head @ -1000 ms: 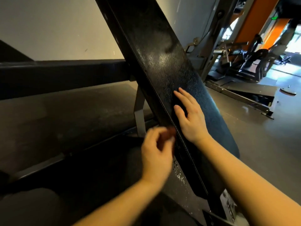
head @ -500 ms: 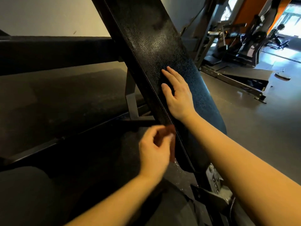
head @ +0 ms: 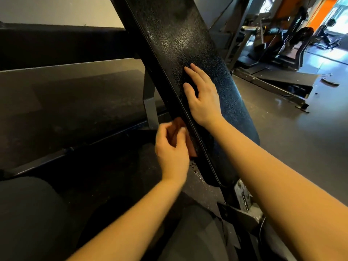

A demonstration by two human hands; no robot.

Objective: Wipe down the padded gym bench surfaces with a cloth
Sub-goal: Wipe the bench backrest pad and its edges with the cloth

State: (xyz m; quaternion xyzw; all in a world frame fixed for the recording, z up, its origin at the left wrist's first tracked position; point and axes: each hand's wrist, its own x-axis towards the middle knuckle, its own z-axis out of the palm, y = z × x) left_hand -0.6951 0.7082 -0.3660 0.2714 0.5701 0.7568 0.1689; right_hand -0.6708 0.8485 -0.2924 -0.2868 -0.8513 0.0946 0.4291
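The left hand (head: 172,153) has its fingers curled round a small reddish cloth (head: 191,147) and is pressing it against the side of the pad (head: 180,40), just under the stitched seam (head: 188,117) and down near the low end. The right hand (head: 204,98) lies flat on the pad's top face with its fingers straight, holding nothing, looks like it's just bracing. The pad is set at a steep incline. Its long axis runs diagonally from the low end by the person's knees, right above a metal bracket (head: 244,200), up and away toward the upper left, with the grained face turned up and to the right. What could go wrong, as a guess: the cloth is bunched small and only meets the side edge, so it may skip most of the wide face. A loose pinch could also drop it onto the floor (head: 301,138). And that bare palm could leave prints on the face. Other machines (head: 282,34) sit well apart behind.
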